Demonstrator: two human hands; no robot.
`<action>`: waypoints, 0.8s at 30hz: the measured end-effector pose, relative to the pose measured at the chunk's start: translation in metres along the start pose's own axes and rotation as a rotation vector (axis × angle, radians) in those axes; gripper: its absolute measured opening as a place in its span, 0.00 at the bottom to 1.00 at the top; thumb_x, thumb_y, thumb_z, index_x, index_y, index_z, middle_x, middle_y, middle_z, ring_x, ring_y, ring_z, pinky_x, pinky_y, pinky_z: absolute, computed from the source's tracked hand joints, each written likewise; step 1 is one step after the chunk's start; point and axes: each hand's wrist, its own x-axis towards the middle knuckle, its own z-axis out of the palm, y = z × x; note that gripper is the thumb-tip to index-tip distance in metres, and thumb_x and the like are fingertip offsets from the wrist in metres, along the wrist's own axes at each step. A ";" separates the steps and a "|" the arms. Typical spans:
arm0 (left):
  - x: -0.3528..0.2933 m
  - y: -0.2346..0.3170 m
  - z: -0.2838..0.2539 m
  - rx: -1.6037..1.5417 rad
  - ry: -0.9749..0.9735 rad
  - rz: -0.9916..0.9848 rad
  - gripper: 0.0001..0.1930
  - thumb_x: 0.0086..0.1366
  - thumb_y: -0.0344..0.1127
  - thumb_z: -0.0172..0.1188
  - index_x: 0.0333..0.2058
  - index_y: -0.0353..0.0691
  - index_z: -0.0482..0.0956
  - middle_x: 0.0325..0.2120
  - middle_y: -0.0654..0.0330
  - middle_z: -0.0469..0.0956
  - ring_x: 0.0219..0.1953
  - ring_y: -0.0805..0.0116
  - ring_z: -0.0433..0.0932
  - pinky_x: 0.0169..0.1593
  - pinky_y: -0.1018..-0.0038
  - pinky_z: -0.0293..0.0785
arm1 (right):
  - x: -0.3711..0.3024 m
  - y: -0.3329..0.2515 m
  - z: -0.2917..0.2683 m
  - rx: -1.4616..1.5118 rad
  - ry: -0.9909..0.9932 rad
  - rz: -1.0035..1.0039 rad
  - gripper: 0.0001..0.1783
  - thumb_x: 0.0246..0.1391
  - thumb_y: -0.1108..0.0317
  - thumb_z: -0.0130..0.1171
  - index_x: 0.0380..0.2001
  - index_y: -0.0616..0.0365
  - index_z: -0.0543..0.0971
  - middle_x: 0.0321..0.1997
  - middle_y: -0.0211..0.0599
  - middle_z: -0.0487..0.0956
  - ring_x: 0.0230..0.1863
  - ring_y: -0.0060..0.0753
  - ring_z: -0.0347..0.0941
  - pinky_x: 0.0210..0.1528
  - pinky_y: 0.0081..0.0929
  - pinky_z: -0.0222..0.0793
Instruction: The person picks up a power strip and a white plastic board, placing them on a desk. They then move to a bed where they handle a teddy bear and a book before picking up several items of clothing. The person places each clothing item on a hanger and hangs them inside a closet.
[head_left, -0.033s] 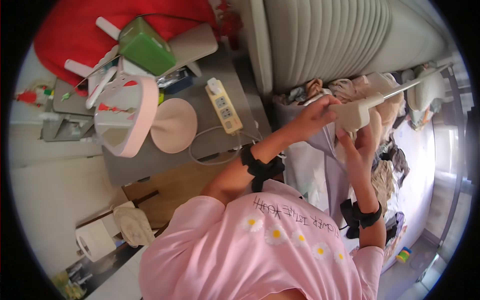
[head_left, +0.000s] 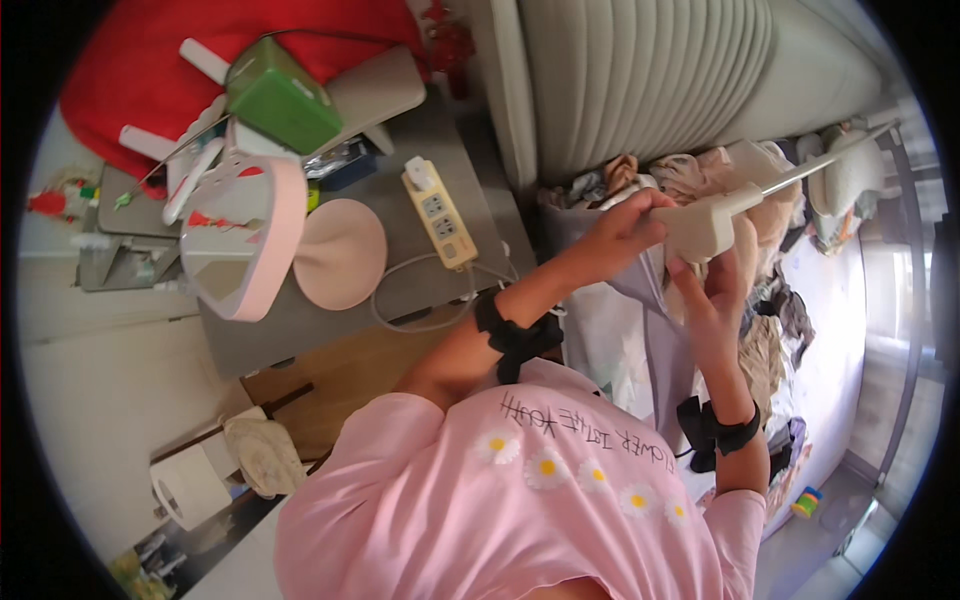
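Both my hands are on a cream plastic block (head_left: 697, 228) with a thin metal rod (head_left: 820, 165) running from it to the upper right; its exact kind is unclear. The fingers and thumb of my left hand (head_left: 622, 238) grip the block's left end. My right hand (head_left: 712, 295) holds it from below, thumb on the near side and fingers partly hidden behind it. Beneath the hands hangs greyish-lavender fabric (head_left: 665, 340). Crumpled clothes (head_left: 690, 172) lie just beyond the block.
On the grey table (head_left: 250, 340) at left stand a pink round mirror (head_left: 275, 240), a cream power strip (head_left: 440, 218) with a cable and a green box (head_left: 285, 98). A padded grey headboard (head_left: 650, 80) rises at the back. More clothes (head_left: 765, 360) lie on the bed at right.
The whole view has shifted slightly, so things appear a little farther left. Both hands keep the same hold on the cream block.
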 end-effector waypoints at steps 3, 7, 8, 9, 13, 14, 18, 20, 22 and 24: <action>0.002 -0.009 -0.001 0.001 0.021 0.008 0.16 0.60 0.39 0.51 0.43 0.38 0.64 0.37 0.67 0.65 0.42 0.80 0.62 0.46 0.81 0.59 | 0.001 -0.002 0.000 -0.040 0.004 -0.001 0.22 0.47 0.78 0.53 0.47 0.64 0.64 0.43 0.31 0.68 0.45 0.20 0.63 0.45 0.16 0.58; 0.001 -0.013 -0.006 -0.016 0.001 0.016 0.15 0.59 0.38 0.53 0.42 0.38 0.65 0.36 0.66 0.66 0.41 0.79 0.63 0.46 0.80 0.60 | -0.002 0.001 -0.002 -0.098 0.018 0.017 0.23 0.46 0.79 0.53 0.48 0.63 0.63 0.44 0.31 0.68 0.48 0.22 0.62 0.48 0.18 0.57; 0.001 -0.012 -0.007 -0.023 -0.003 0.008 0.15 0.59 0.38 0.53 0.42 0.38 0.65 0.36 0.66 0.66 0.41 0.79 0.63 0.46 0.80 0.60 | -0.003 0.002 -0.001 -0.124 0.021 -0.010 0.23 0.46 0.79 0.53 0.48 0.63 0.62 0.44 0.32 0.68 0.49 0.22 0.62 0.49 0.18 0.57; 0.001 -0.012 -0.009 -0.037 -0.014 0.019 0.15 0.59 0.38 0.53 0.41 0.38 0.65 0.36 0.66 0.67 0.41 0.79 0.64 0.46 0.80 0.60 | -0.003 0.003 -0.001 -0.125 0.028 -0.002 0.23 0.46 0.79 0.53 0.48 0.63 0.62 0.44 0.32 0.68 0.49 0.22 0.62 0.49 0.18 0.57; 0.000 -0.013 -0.012 -0.072 -0.001 0.027 0.14 0.59 0.35 0.52 0.42 0.37 0.66 0.38 0.64 0.68 0.42 0.78 0.65 0.47 0.79 0.60 | -0.004 0.004 0.001 -0.057 0.013 0.041 0.23 0.46 0.79 0.53 0.48 0.63 0.63 0.46 0.31 0.66 0.50 0.24 0.61 0.51 0.19 0.56; 0.000 -0.013 -0.012 -0.073 -0.015 0.030 0.14 0.59 0.35 0.52 0.42 0.37 0.66 0.38 0.64 0.68 0.42 0.78 0.65 0.47 0.79 0.60 | -0.003 0.003 0.000 -0.054 0.006 0.047 0.23 0.46 0.80 0.53 0.48 0.63 0.63 0.46 0.31 0.65 0.51 0.25 0.61 0.51 0.19 0.56; -0.008 -0.032 -0.030 0.083 -0.062 0.003 0.17 0.61 0.36 0.49 0.48 0.38 0.65 0.45 0.62 0.67 0.47 0.74 0.64 0.51 0.77 0.58 | -0.008 0.002 0.000 -0.054 0.005 0.039 0.22 0.46 0.79 0.52 0.47 0.63 0.64 0.44 0.32 0.65 0.50 0.26 0.61 0.52 0.21 0.56; -0.012 -0.035 -0.034 0.199 -0.036 0.068 0.22 0.62 0.44 0.44 0.50 0.36 0.63 0.48 0.60 0.64 0.51 0.70 0.61 0.54 0.74 0.53 | -0.009 0.003 0.001 -0.059 0.003 -0.004 0.20 0.47 0.78 0.53 0.46 0.64 0.65 0.45 0.34 0.65 0.50 0.26 0.62 0.51 0.20 0.56; -0.014 -0.032 -0.028 0.111 0.037 0.041 0.24 0.63 0.48 0.42 0.50 0.35 0.62 0.50 0.60 0.63 0.53 0.69 0.59 0.56 0.73 0.51 | -0.011 0.014 0.001 -0.171 -0.011 0.008 0.19 0.47 0.78 0.53 0.45 0.64 0.66 0.45 0.34 0.65 0.49 0.26 0.63 0.50 0.20 0.57; -0.015 -0.029 -0.026 0.022 0.119 0.016 0.28 0.63 0.52 0.39 0.51 0.34 0.61 0.51 0.59 0.61 0.54 0.68 0.57 0.57 0.72 0.48 | -0.009 0.033 0.006 -0.124 0.025 -0.013 0.17 0.46 0.75 0.54 0.42 0.64 0.68 0.40 0.37 0.68 0.43 0.24 0.66 0.42 0.20 0.61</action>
